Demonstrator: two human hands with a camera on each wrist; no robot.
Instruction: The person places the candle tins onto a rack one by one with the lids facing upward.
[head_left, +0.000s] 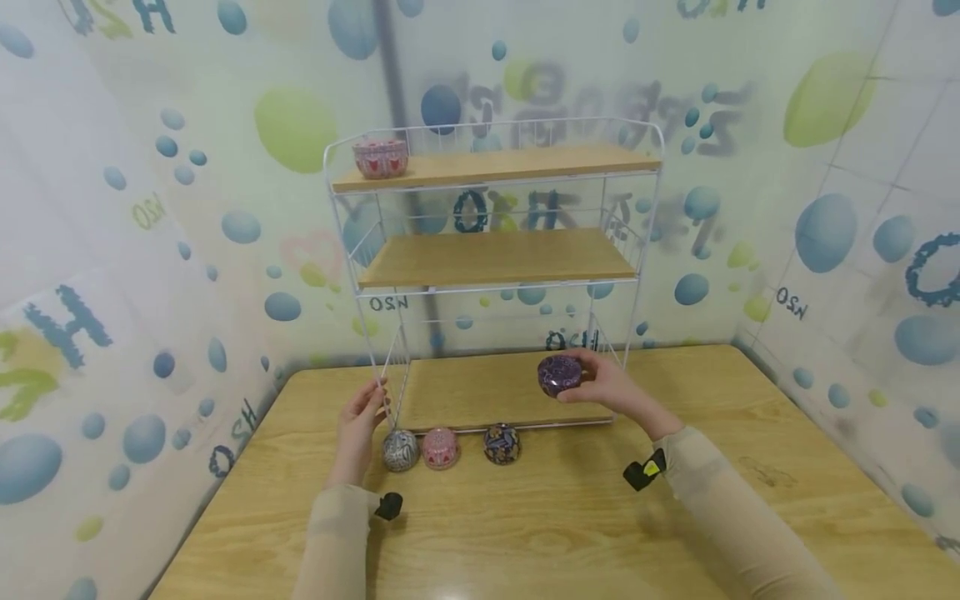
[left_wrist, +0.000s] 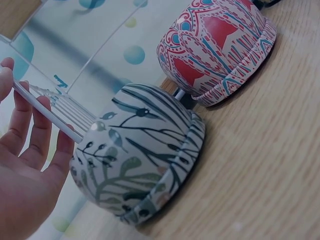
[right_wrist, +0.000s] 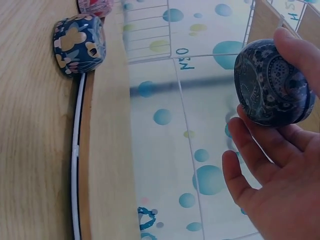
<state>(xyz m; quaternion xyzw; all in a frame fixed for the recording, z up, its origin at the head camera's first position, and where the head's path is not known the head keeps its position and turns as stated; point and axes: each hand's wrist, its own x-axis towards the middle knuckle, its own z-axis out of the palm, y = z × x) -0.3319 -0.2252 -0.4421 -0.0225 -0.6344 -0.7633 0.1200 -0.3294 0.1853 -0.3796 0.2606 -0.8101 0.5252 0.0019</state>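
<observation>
My right hand (head_left: 603, 385) holds a dark purple patterned round tin (head_left: 559, 375) between thumb and fingers, raised in front of the rack's lowest board. In the right wrist view the tin (right_wrist: 270, 82) is tilted, with a paisley-like print. With my left hand (head_left: 358, 429) I grip the white wire post (left_wrist: 47, 111) at the rack's front left. Close by that hand, a white tin with grey-green leaves (left_wrist: 142, 150) sits on the table. Beside it stands a pink-and-red patterned tin (head_left: 441, 448), then a navy floral tin (head_left: 502, 443) farther right.
A three-tier white wire rack (head_left: 648, 217) with wooden boards stands on the wooden table (head_left: 480, 533) against the patterned wall. On its top board (head_left: 510, 164), at the left end, is a pink-and-red container (head_left: 381, 158). The front rail (right_wrist: 76, 150) of the rack runs just behind the tins.
</observation>
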